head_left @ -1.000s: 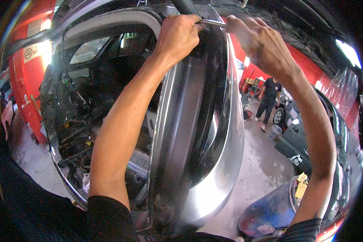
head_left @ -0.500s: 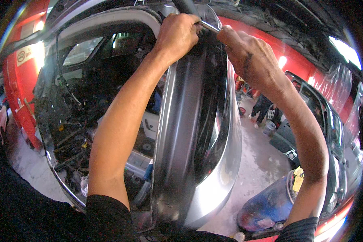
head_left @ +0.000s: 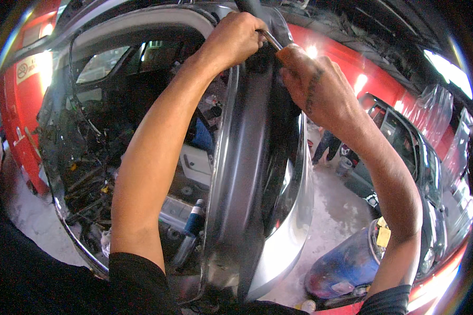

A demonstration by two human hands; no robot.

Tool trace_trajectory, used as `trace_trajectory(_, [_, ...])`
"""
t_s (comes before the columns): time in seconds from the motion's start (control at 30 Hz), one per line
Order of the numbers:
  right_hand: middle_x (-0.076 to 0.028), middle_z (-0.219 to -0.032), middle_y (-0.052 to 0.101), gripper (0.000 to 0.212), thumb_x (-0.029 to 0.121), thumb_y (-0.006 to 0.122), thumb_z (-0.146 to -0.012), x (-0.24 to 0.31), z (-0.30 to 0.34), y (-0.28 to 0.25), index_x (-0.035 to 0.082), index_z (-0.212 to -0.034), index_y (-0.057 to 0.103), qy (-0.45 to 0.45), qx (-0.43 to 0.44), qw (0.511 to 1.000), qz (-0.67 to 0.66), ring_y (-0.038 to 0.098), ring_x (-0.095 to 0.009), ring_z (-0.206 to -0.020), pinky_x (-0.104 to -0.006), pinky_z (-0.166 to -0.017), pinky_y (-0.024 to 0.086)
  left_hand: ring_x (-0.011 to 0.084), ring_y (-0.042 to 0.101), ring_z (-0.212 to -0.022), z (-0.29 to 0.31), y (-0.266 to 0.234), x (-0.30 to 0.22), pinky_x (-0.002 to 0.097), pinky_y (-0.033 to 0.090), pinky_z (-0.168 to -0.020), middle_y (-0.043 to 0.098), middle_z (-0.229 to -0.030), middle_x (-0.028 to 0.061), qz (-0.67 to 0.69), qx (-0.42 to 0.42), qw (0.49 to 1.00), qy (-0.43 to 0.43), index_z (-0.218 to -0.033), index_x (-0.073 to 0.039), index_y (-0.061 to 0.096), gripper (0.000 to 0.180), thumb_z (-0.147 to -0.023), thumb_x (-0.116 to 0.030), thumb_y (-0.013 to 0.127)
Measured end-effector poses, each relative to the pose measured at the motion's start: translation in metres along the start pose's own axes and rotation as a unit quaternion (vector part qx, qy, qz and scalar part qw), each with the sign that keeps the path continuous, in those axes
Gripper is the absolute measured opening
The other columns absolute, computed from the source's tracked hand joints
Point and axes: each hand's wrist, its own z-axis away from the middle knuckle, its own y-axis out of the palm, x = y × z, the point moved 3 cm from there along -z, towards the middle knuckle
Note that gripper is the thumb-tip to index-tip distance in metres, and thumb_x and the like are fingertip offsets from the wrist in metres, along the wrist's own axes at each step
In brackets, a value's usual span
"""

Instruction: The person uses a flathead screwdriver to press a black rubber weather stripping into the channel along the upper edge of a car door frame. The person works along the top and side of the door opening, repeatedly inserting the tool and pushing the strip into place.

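Note:
Both my arms reach up along the rear pillar of a car body, a grey panel with a dark strip and silver outer side. Near its top, my right hand is closed around the lower end of a slim metal rod, perhaps a screwdriver shaft; its handle is hidden in my fist. Curled fingers of my left hand close on the rod's upper end. What the tip touches is hidden behind my fingers. A dark cylindrical piece slants just above my left hand.
Inside the stripped car lie a blue bottle and loose wiring. Right of the body stands a blue drum with yellow material on top. Farther off are a bucket, a person's legs and a dark car.
My right hand has moved slightly down and turned, and the rod slants more steeply. My left hand stays near the upper end. The view has shifted a little.

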Motion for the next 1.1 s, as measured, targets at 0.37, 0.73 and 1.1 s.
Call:
trace_trajectory(0.37, [-0.024, -0.078, 0.070, 0.018, 0.016, 0.061, -0.094, 0.009, -0.013, 0.005, 0.005, -0.107, 0.065, 0.009, 0.034, 0.998, 0.054, 0.072, -0.043, -0.073, -0.0544, -0.065, 0.059, 0.0402, 0.074, -0.089, -0.007, 0.002, 0.005, 0.0489, 0.056, -0.080, 0.074, -0.091, 0.0224, -0.016, -0.003, 0.999, 0.038, -0.099, -0.005, 0.076, 0.019, -0.085, -0.012, 0.065])
trace_trajectory(0.73, [-0.019, -0.085, 0.068, 0.027, 0.018, 0.055, -0.102, -0.035, -0.007, -0.012, 0.017, -0.129, 0.057, -0.041, -0.025, 0.988, 0.145, 0.071, -0.041, -0.076, -0.0550, -0.065, 0.055, 0.0412, 0.072, -0.088, 0.006, 0.011, -0.004, 0.0511, 0.056, -0.079, 0.072, -0.089, 0.0237, -0.036, -0.105, 0.994, 0.022, -0.102, -0.008, 0.077, 0.019, -0.092, -0.023, 0.071])
trace_trajectory(1.1, [-0.018, -0.071, 0.064, 0.023, 0.012, 0.051, -0.099, -0.039, -0.006, 0.001, 0.006, -0.121, 0.052, -0.039, -0.006, 0.984, 0.175, 0.068, -0.042, -0.063, -0.0537, -0.055, 0.053, 0.0414, 0.073, -0.086, 0.004, 0.013, 0.000, 0.0483, 0.054, -0.075, 0.072, -0.090, 0.0247, -0.055, -0.068, 0.996, 0.031, -0.105, -0.003, 0.076, 0.024, -0.093, -0.023, 0.071])
